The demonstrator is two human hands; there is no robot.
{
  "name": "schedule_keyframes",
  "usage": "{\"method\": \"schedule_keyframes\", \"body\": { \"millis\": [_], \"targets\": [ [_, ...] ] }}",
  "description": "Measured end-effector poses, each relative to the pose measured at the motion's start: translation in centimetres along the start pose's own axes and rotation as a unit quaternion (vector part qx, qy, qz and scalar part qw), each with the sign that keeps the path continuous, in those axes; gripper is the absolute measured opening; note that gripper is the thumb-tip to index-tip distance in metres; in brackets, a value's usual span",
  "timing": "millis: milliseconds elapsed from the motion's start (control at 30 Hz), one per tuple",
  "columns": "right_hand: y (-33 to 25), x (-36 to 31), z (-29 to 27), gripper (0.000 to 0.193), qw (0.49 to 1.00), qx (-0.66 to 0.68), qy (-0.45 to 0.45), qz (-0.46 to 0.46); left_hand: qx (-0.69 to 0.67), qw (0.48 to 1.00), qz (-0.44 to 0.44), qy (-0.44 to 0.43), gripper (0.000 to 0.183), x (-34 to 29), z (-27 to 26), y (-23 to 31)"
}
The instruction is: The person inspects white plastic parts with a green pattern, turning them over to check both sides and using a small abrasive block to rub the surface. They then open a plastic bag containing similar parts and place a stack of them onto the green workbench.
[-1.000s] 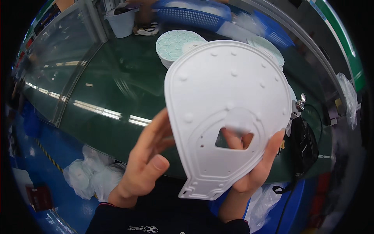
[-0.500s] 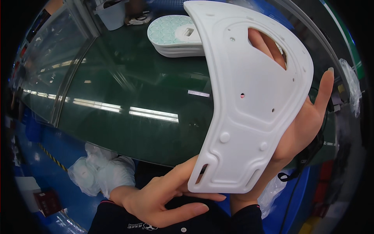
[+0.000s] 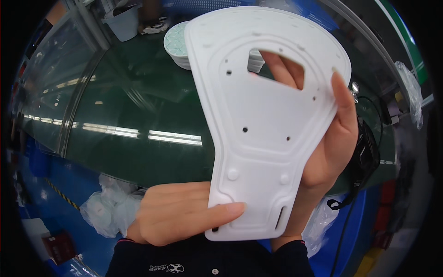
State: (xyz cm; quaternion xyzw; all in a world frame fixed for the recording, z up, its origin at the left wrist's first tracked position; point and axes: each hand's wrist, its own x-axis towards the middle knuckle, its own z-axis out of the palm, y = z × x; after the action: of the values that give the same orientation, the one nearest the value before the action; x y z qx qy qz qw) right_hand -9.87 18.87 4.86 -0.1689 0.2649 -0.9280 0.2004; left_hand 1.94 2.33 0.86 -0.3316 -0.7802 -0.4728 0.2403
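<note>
- Desk (image 3: 157,108), green top, ceiling lights reflected in it; extends beneath and beyond the hands.
- White panel (image 3: 267,111), moulded, broad rounded far end, narrow near end; one large opening, several small round holes, a slot at each near corner. Located above the desk, right of centre, held up in both hands.
- Left hand (image 3: 177,212), gripping the near left corner of the panel: thumb flat on the visible face, fingers passing behind.
- Right hand (image 3: 334,143), supporting the panel from behind: thumb at the right edge, fingers showing through the large opening.
- Clear plastic bags (image 3: 106,210), heaped, near left, below the desk edge.
- Blue basket (image 3: 196,5), mesh side, far end, partly outside the view.
- Black bag (image 3: 367,145), with strap, right side of the desk, beyond the right hand.
- Bucket (image 3: 122,24), pale, far left on the desk.
- Stack of pads (image 3: 176,41), pale green pattern on top, white sides; far, partly hidden by the panel.
- Box (image 3: 59,248), dark red, near left.
</note>
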Motion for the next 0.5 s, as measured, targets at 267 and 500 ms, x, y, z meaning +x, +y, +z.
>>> {"method": "schedule_keyframes", "body": {
  "millis": [267, 500],
  "targets": [
    [3.8, -4.1, -3.2, 0.051, 0.984, 0.101, 0.146, 0.026, 0.194, 0.960, 0.012, 0.202, 0.019, 0.2, -2.0, -2.0],
    [6.0, -6.8, -5.1, 0.058, 0.976, 0.140, 0.166, 0.009, -0.082, 0.971, -0.084, 0.206, 0.020, -0.3, -1.3, -3.0]
  ]
}}
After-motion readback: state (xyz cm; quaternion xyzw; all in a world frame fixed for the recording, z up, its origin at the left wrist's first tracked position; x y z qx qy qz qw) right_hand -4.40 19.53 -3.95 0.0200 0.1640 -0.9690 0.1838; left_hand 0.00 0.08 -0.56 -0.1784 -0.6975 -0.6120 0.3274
